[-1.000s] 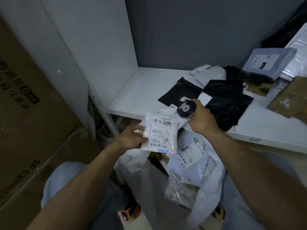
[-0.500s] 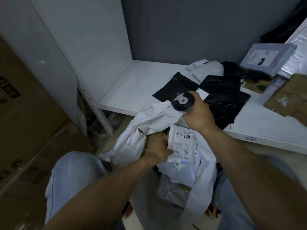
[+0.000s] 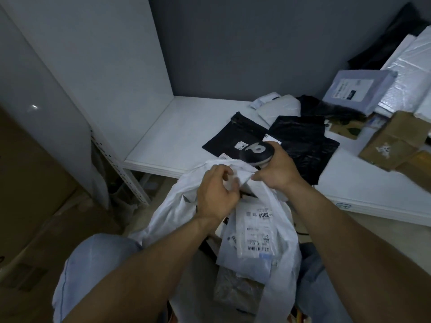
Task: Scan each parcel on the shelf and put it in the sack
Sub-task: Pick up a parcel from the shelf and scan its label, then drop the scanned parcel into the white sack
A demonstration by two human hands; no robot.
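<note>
Step judged in hand: the mouth of the sack [image 3: 163, 220] is being spread for the next parcel.

Left hand [image 3: 218, 194] is curled round a fold of the sack rim. Right hand [image 3: 277, 171] grips the scanner [image 3: 256, 151] and also pinches the rim.

White labelled parcel [image 3: 254, 236] lies inside the sack, barcode up.

Recommended: the rim is to be pulled apart evenly and taut, so that no slack folds over the opening.

Sack: limp, white, creased.

On the shelf [image 3: 182, 127] beyond the sack, black mailers [image 3: 305, 145] are seen, flat, glossy and wrinkled. Beyond the sack to its right, a stiff brown carton [image 3: 394, 141] is seen. These are judged unscanned.
</note>
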